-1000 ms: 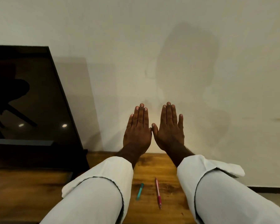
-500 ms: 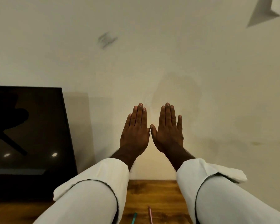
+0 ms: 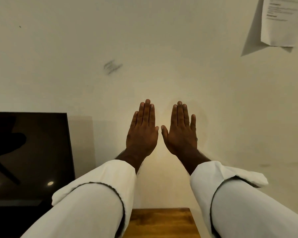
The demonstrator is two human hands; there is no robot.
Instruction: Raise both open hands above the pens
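Left hand [image 3: 142, 134] and right hand [image 3: 180, 134] raised side by side, fingers straight, holding nothing, wall [image 3: 162, 66] beyond fingertips, bench [image 3: 160, 222] below wrists

Looks like an office or study room from my feed: dark monitor [image 3: 29, 152] on a wooden worktop [image 3: 160, 222], plain cream wall [image 3: 162, 48], printed notice [image 3: 282, 21] pinned up top right.
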